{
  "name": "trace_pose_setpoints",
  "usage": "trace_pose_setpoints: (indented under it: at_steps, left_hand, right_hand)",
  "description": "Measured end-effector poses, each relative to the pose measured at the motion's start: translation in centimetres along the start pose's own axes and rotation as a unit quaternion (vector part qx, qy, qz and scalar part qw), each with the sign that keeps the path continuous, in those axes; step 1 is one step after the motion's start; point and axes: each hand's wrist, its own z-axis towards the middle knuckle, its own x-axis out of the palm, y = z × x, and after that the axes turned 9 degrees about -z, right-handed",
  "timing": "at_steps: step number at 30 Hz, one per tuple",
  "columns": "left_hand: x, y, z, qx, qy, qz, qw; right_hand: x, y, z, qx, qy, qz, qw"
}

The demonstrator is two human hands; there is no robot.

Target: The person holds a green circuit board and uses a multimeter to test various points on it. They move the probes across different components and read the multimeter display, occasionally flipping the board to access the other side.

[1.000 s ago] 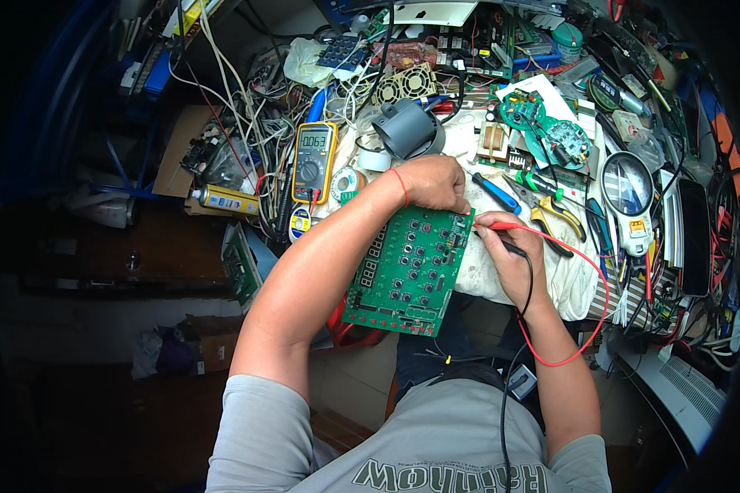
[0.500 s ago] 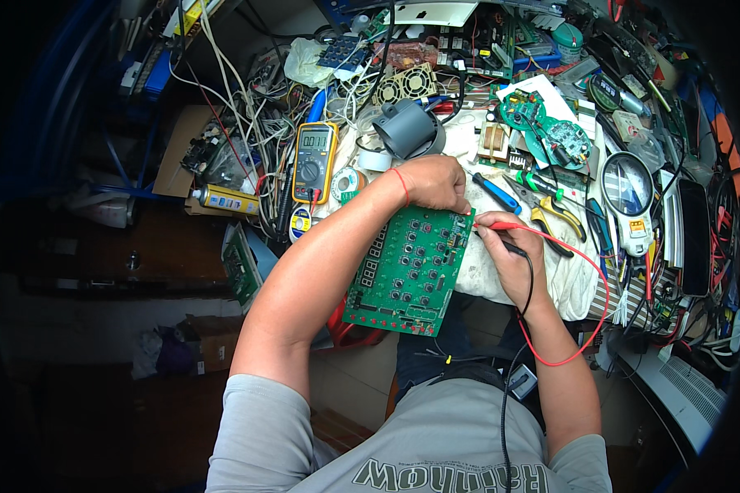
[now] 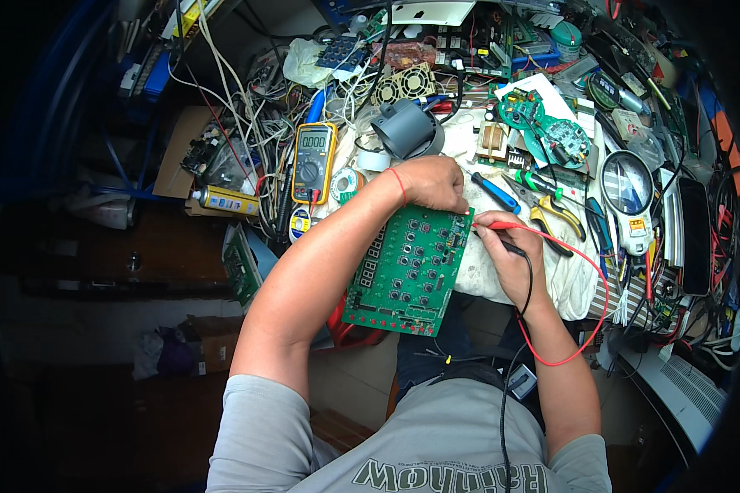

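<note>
A green circuit board (image 3: 423, 271) with rows of black push buttons and a digit display slants over the front edge of the bench. My left hand (image 3: 437, 184) is closed on its far edge, fingers curled down and partly hidden. At the board's far right corner, my right hand (image 3: 506, 251) pinches a red test probe (image 3: 506, 225) and a black test probe (image 3: 514, 248) together. Their tips are near or on the board's right edge; contact is too small to make out. A yellow multimeter (image 3: 313, 164) with a lit screen stands left of my left forearm.
Beyond my hands lie a grey plastic cylinder (image 3: 407, 129), a blue-handled screwdriver (image 3: 495, 192) and yellow-handled pliers (image 3: 561, 220). Round green boards (image 3: 563, 141) and a magnifying glass (image 3: 627, 185) are to the right. Tangled cables (image 3: 238, 99) crowd the back left.
The reading on the multimeter's screen has changed. Both hands, the probes and the circuit board stay almost exactly where they were.
</note>
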Motion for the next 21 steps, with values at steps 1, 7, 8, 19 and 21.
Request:
trace_pose_setpoints:
  at_steps: [1, 7, 8, 19, 21]
  left_hand:
    - [0.0, -0.03, -0.03, -0.003, 0.001, 0.0, 1.0]
    - [-0.09, -0.15, -0.06, -0.007, 0.008, -0.006, 1.0]
    - [-0.09, -0.11, -0.07, -0.003, 0.006, -0.006, 1.0]
    - [-0.07, -0.11, -0.13, -0.013, 0.007, -0.013, 1.0]
    - [-0.05, -0.13, -0.09, -0.011, 0.004, -0.011, 1.0]
  right_hand:
    - [0.0, 0.02, -0.01, 0.002, 0.001, -0.001, 1.0]
    - [-0.06, 0.05, -0.01, -0.002, -0.002, -0.012, 1.0]
    - [-0.06, 0.05, -0.02, -0.003, -0.002, -0.011, 1.0]
    - [-0.02, 0.03, -0.02, -0.003, -0.004, -0.013, 1.0]
    - [-0.03, 0.04, -0.01, -0.005, -0.004, -0.012, 1.0]
